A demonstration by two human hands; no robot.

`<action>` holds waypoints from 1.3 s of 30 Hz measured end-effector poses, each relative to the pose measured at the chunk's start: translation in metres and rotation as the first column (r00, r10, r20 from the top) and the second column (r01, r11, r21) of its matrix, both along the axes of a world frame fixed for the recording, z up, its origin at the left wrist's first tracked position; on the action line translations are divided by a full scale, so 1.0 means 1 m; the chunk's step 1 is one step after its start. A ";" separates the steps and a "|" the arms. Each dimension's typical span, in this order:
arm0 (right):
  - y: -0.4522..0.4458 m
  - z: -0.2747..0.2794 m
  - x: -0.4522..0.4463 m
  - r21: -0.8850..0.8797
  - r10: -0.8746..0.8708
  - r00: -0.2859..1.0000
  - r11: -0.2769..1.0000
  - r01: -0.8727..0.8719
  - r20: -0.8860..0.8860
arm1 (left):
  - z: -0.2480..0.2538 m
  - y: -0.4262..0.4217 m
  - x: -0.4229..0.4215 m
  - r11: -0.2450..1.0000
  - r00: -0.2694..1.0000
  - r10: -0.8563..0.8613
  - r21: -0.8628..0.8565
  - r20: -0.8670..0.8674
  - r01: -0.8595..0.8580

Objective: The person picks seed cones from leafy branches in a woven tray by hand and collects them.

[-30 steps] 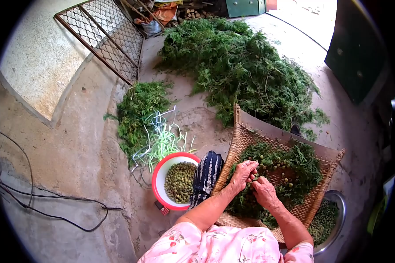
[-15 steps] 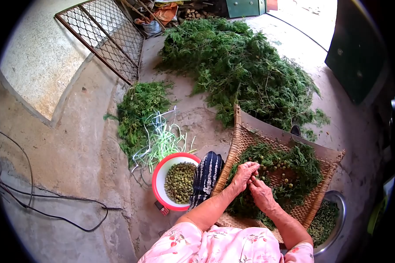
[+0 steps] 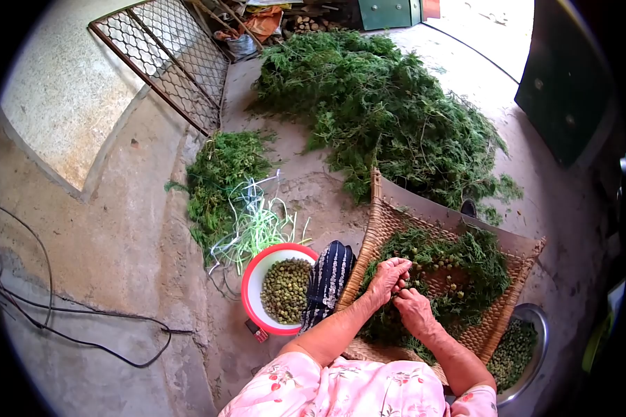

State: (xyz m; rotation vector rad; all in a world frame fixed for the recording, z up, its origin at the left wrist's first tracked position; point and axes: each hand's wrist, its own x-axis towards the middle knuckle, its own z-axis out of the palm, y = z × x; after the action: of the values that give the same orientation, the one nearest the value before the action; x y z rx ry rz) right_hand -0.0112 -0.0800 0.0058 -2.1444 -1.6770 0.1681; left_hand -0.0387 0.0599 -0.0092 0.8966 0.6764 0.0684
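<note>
A woven basket tray (image 3: 492, 342) rests across the lap, with green sprigs (image 3: 485, 260) and small round cones (image 3: 446, 263) in it. Over its left part, my left hand (image 3: 388, 278) has its fingers pinched together; what they hold is too small to make out. My right hand (image 3: 414, 311) is close beside and below it, fingers curled toward the same spot, their tips partly hidden. Left of the knee, a red-rimmed white basin (image 3: 252, 274) holds many greenish cones (image 3: 285, 290). A metal basin (image 3: 541, 347) with more green cones stands to the right, partly under the tray.
A large heap of green branches (image 3: 396, 104) lies ahead. A smaller pile (image 3: 222, 170) and pale plastic strips (image 3: 261, 222) lie to the left. A metal lattice (image 3: 167, 59) leans on the wall. Black cables (image 3: 97, 314) run along the left; a dark green door (image 3: 563, 90) stands at right.
My right hand has moved slightly left, closer to my left hand, and its fingers have drawn in. My left hand stays nearly in place.
</note>
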 end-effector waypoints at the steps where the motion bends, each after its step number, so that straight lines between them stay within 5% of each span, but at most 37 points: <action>1: 0.001 0.001 0.000 0.021 -0.028 0.999 0.999 0.028 -0.033 | 0.000 0.000 0.000 1.000 1.000 -0.001 0.003 0.003 0.001; 5: 0.003 0.011 0.005 0.063 -0.195 0.960 0.975 0.211 -0.199 | 0.005 0.001 -0.001 1.000 1.000 -0.002 0.012 -0.015 0.003; 9: 0.000 0.009 0.025 0.226 -0.188 0.741 0.879 0.419 -0.645 | 0.005 0.001 -0.002 0.999 0.999 -0.037 0.025 0.012 0.036; 11: -0.005 0.032 0.030 -0.180 -0.225 0.031 0.848 0.499 -0.974 | 0.007 0.001 -0.002 0.997 0.998 -0.066 0.045 0.017 0.066; 12: -0.008 0.025 0.032 -0.146 -0.120 -0.083 0.840 0.523 -0.989 | 0.007 -0.001 -0.001 0.983 0.989 -0.144 0.113 0.015 0.142; 17: -0.009 0.018 0.032 -0.122 -0.111 -0.054 0.816 0.566 -0.992 | 0.018 -0.005 -0.003 0.910 0.937 -0.348 0.244 0.014 0.334; 20: -0.005 0.020 0.029 -0.101 -0.146 0.024 0.787 0.608 -0.989 | 0.017 -0.005 -0.002 0.928 0.937 -0.346 0.165 0.045 0.334; 22: -0.005 -0.006 0.033 0.159 -0.181 0.430 0.750 0.642 -0.884 | 0.015 -0.005 -0.002 0.936 0.936 -0.344 0.110 0.069 0.335; 25: -0.006 0.004 0.033 0.224 -0.249 0.592 0.760 0.610 -0.767 | 0.013 -0.007 -0.002 0.941 0.937 -0.335 0.090 0.095 0.327; 29: -0.008 0.007 0.035 0.190 -0.289 0.647 0.803 0.566 -0.705 | 0.017 -0.010 -0.002 0.928 0.926 -0.367 0.107 0.086 0.357; 33: -0.005 0.006 0.033 0.177 -0.292 0.642 0.807 0.563 -0.709 | 0.011 -0.008 -0.004 0.926 0.928 -0.367 0.115 0.066 0.359; 35: 0.000 0.000 0.030 0.146 -0.184 0.399 0.732 0.666 -0.898 | 0.007 -0.009 -0.003 0.935 0.937 -0.343 0.118 0.060 0.335; 36: -0.002 0.008 0.030 0.146 -0.184 0.399 0.731 0.667 -0.898 | 0.001 -0.009 -0.002 0.946 0.942 -0.323 0.066 0.092 0.318; 38: -0.005 0.032 0.031 -0.092 -0.138 0.017 0.742 0.664 -0.990 | -0.002 -0.008 -0.002 0.953 0.945 -0.301 0.015 0.125 0.302; 39: -0.008 0.024 0.034 -0.113 -0.097 -0.062 0.721 0.684 -0.993 | 0.000 -0.008 -0.002 0.959 0.955 -0.251 -0.097 0.157 0.268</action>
State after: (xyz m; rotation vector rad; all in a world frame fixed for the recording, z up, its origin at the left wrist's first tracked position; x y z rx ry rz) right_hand 0.0223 -0.0876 0.0301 -1.3136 -0.0781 0.7832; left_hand -0.0405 0.0519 -0.0088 0.8522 0.4194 -0.1406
